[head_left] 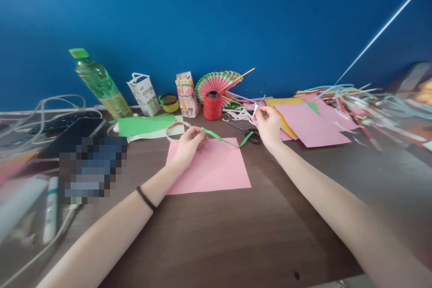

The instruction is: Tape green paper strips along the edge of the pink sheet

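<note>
My left hand [193, 143] is closed over the far part of a pink sheet of paper [216, 168]. Between its thumb and fingers it pinches one end of a thin green paper strip [218, 136], which curls away to the right. My right hand [268, 123] is raised beside a heap of white paper strips [238, 114], its fingertips pinched on a small white strip [255, 109]. Black-handled scissors [254, 136] lie just left of this hand, partly under the green strip's free end. A roll of tape [172, 130] stands by my left hand.
Along the blue wall stand a green bottle [101, 83], a carton [146, 94], a figured box [186, 94], a red thread spool [213, 106] and a paper fan [216, 84]. Green sheets [146, 125] lie left; pink sheets [310, 123] and many coloured strips [357, 103] lie right. Phones and cables fill the left.
</note>
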{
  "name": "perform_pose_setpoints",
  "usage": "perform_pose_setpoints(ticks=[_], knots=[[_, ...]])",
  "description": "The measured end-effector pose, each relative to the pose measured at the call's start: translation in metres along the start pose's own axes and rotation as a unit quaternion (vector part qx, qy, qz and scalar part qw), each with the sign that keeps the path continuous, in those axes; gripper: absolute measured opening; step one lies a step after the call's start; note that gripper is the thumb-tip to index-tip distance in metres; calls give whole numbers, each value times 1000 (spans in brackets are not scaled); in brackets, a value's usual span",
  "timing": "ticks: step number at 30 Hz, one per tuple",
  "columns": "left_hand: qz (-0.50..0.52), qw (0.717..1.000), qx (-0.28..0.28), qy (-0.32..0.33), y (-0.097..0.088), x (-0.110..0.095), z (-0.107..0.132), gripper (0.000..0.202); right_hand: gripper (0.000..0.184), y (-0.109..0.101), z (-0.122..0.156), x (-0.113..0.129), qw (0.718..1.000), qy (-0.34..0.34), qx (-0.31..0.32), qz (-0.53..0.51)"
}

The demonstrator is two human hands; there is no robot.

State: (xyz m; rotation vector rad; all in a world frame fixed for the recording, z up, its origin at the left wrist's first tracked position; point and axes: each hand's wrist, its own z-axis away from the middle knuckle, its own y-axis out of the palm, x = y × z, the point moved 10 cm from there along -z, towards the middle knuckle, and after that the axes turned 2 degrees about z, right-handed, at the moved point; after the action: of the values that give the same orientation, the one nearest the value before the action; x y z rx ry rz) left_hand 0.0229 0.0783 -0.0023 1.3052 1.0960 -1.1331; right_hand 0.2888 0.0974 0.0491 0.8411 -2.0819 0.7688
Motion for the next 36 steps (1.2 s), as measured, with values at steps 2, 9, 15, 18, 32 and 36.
perform_pose_setpoints(ticks=[2,9,15,18,32,36], knots=[[16,1000,-7,-1,-1,-1,0,17,8,-8,-5,-13,999,8,-20,26],[34,999,-10,-6,-1,-1,1,17,23,-11,-11,-43,999,18,-8,48],[41,999,-1,-6,1,0,0,18,22,1,5,16,987,-130,24,87],[40,999,3,-11,2,0,1,18,17,43,34,51,954,-212,205,59],[153,988,-10,-36,-7,5,-7,9,19,79,84,68,893,-239,380,41],[186,982,-22,-41,-10,5,-9,9,23,75,80,71,902,-213,375,23]])
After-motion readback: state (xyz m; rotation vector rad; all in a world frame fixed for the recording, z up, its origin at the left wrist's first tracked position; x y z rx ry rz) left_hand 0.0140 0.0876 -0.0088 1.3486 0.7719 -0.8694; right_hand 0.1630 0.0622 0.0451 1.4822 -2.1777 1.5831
